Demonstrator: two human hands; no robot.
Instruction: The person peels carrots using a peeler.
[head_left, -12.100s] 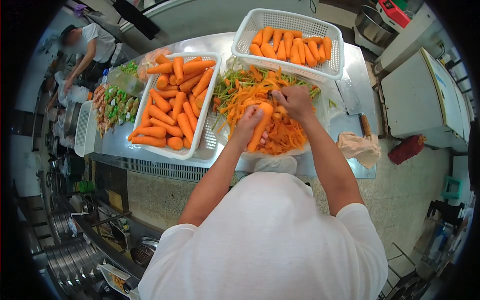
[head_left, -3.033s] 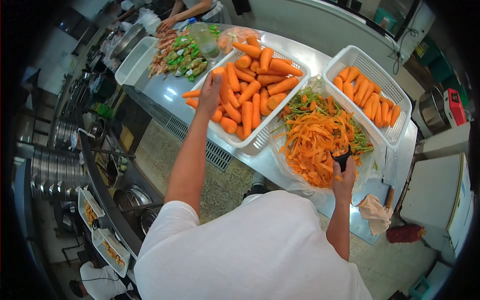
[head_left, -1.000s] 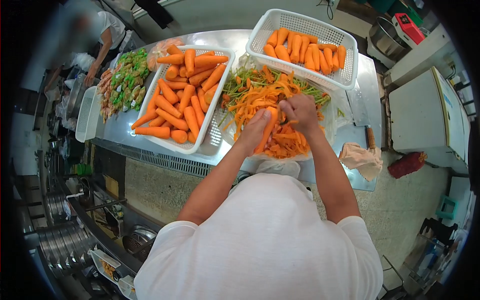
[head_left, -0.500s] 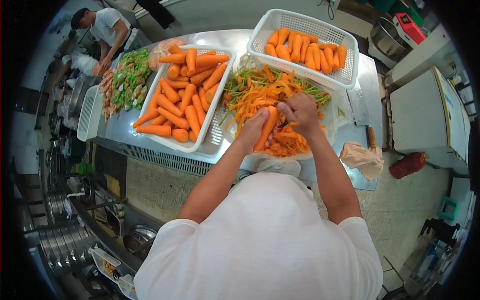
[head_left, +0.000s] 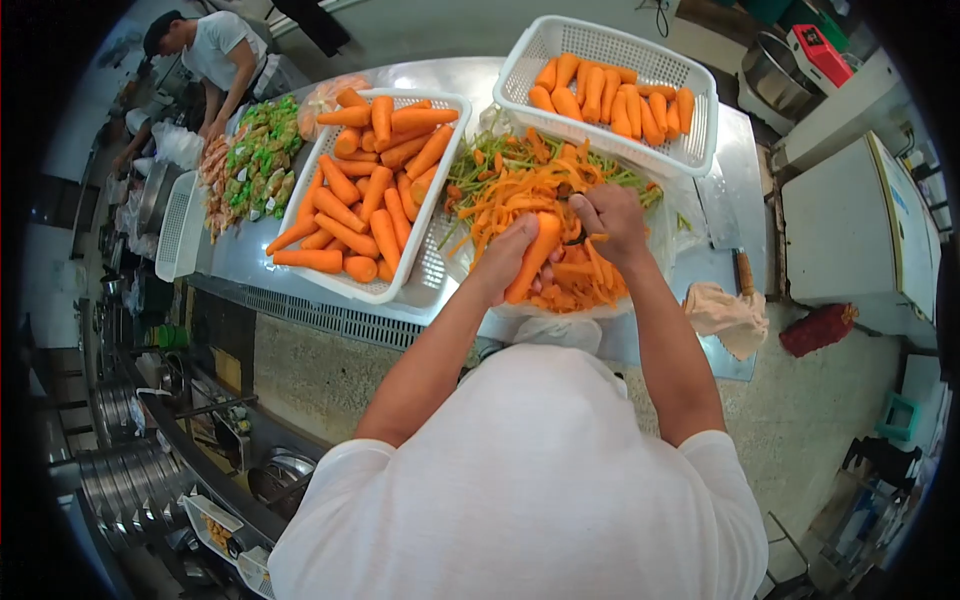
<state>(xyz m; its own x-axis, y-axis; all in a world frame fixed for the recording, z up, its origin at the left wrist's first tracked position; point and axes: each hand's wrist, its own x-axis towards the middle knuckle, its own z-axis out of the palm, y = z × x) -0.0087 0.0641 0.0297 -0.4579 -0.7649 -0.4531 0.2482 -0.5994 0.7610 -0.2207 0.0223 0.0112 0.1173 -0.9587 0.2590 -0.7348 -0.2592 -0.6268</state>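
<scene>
at left, a white perforated basket [head_left: 436, 190] is holding a heaped pile of carrots [head_left: 384, 238], apparently waiting for peeling, so much seems left. near the middle, the left hand [head_left: 513, 252] is gripping one thick carrot [head_left: 537, 258] over orange peelings [head_left: 590, 275]; its peeling looks under way. just right, the right hand [head_left: 612, 222] is clasping a dark peeler [head_left: 577, 237], mostly hidden. on the far right, a second basket [head_left: 570, 38] is holding fewer, seemingly finished carrots.

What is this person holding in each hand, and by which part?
The left hand holds a carrot around its middle. The right hand holds a dark peeler, mostly hidden by the fist, so its exact grip is unclear.
</scene>
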